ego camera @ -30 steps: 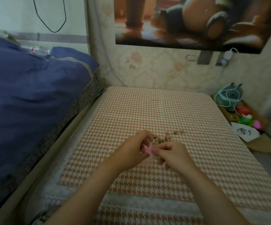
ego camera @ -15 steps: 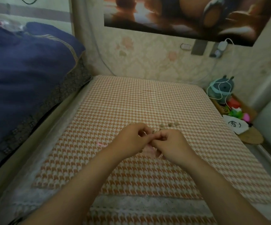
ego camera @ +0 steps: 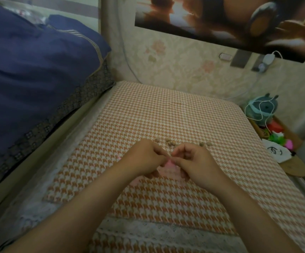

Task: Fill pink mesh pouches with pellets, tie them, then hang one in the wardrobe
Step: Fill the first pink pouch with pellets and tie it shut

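1. The left hand point(ego camera: 146, 158) is reaching in from the lower left. Its forearm is slanting across the houndstooth cloth point(ego camera: 166, 110), and its curled fingers are pinching the top of the pink mesh pouch point(ego camera: 170, 164).
2. The right hand point(ego camera: 196, 164) is coming in from the lower right, knuckles up and fingers curled inward. Its fingertips are meeting the left hand's, gripping the same bit of pouch.
3. The pouch is lying on the cloth between the two hands and partly beneath them. Only a small pink patch is showing in the gap, and a fainter pink edge is peeking out under the left wrist.
4. Loose brown pellets point(ego camera: 170, 142) are sitting on the cloth just beyond the fingertips, with a few more off to the right.
5. The fingers are covering most of the mesh, and what is showing is blurred. I cannot tell whether a drawstring is being held or whether the pouch is holding any pellets.
6. The blue duvet point(ego camera: 34, 73) on the left and the wall poster point(ego camera: 221, 21) above are both being cut off by the frame.
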`<state>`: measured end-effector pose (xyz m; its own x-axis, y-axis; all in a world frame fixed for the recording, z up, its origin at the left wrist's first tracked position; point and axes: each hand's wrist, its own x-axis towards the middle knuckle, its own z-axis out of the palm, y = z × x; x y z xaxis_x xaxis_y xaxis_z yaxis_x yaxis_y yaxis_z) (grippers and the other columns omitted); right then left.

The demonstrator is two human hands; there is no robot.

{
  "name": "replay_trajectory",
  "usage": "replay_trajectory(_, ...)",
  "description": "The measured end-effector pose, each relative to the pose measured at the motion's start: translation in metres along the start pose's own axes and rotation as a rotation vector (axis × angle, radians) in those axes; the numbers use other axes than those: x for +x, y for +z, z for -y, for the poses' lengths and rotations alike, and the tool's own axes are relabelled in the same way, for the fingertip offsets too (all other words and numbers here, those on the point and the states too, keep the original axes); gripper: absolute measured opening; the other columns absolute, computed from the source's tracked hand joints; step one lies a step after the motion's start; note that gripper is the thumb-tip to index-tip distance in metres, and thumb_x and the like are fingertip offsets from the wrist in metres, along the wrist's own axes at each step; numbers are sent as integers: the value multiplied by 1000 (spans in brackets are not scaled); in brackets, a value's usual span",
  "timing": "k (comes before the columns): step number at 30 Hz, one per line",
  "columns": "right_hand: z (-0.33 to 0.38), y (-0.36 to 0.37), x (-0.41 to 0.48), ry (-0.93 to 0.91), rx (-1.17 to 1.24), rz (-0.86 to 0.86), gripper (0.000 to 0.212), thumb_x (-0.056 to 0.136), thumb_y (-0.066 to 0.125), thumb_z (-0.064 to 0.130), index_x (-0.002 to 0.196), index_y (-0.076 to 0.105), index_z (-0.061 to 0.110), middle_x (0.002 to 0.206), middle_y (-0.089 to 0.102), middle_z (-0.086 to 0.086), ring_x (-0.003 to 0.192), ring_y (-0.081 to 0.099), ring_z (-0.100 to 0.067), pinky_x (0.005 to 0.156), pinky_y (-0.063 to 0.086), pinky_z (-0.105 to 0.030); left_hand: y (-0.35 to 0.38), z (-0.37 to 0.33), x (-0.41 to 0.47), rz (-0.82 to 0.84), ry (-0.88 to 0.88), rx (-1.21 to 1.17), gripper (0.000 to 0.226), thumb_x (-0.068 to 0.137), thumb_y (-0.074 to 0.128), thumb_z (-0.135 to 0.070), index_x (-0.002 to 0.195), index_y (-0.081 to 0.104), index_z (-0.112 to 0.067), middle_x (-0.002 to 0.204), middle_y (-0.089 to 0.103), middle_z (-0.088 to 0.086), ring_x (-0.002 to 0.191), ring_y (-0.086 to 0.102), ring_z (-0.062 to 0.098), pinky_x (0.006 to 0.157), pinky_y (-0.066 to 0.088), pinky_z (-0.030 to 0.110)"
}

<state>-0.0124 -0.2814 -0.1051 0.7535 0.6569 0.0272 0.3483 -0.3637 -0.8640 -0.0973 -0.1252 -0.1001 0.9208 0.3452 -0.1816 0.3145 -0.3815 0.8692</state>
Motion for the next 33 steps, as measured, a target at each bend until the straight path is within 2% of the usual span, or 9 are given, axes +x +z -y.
replay_trajectory(3,-2,-2,-1,-104,-213,26,22,95,66,12,86,72,31,77,70,11,57,60,-3,55,49,-22,-2,-2,4,-8,6,9,20,89,58,-7,90,74,-17,81,73,12,58,71,22,59,61,37)
replay_trajectory(6,0,-4,-3,-145,-418,58,23,100,60,20,99,75,38,100,72,18,85,64,6,77,51,-18,-1,-4,7,-35,61,65,26,86,56,-5,90,62,-29,79,71,11,61,70,26,59,58,42)
replay_trajectory(10,4,-8,-5,-144,-621,144,27,103,52,22,110,75,34,114,66,16,100,59,-1,89,48,-25,3,-5,9,-60,145,133,30,82,51,-5,82,58,-34,72,66,7,60,63,28,58,55,50)
replay_trajectory(13,9,-8,-11,-132,-656,233,29,104,44,26,112,70,37,104,57,22,92,55,3,78,44,-24,4,-7,6,-43,195,181,32,82,49,-2,76,63,-29,62,61,3,54,59,28,54,53,50)
replay_trajectory(16,7,-10,-15,-135,-679,244,17,100,47,37,103,63,41,88,56,22,77,53,2,67,43,-25,2,-5,7,-13,236,303,31,84,48,-5,74,68,-26,68,63,-1,59,61,28,58,55,47)
replay_trajectory(22,5,-17,-16,-211,-728,201,5,95,58,44,90,56,45,83,58,21,73,53,4,64,41,-20,1,-9,3,93,288,450,33,88,47,-9,92,76,-23,88,71,-1,75,66,20,71,56,38)
replay_trajectory(26,6,-18,-18,-249,-735,190,6,93,59,43,88,62,41,83,59,23,74,54,4,64,42,-20,-8,-9,3,236,254,542,36,89,46,-10,95,76,-28,85,69,-8,78,63,12,74,54,31)
replay_trajectory(30,5,-22,-16,-230,-769,211,15,89,62,47,78,54,40,77,57,21,72,54,3,62,42,-22,-16,-8,3,229,261,604,28,85,46,-27,74,72,-30,85,70,-8,77,64,11,74,54,36)
replay_trajectory(33,7,-17,-19,-222,-801,225,16,90,62,48,80,57,37,81,60,17,74,55,0,67,47,-26,-14,-5,2,181,308,695,34,77,42,-48,74,68,-26,86,68,-5,78,63,13,73,54,38)
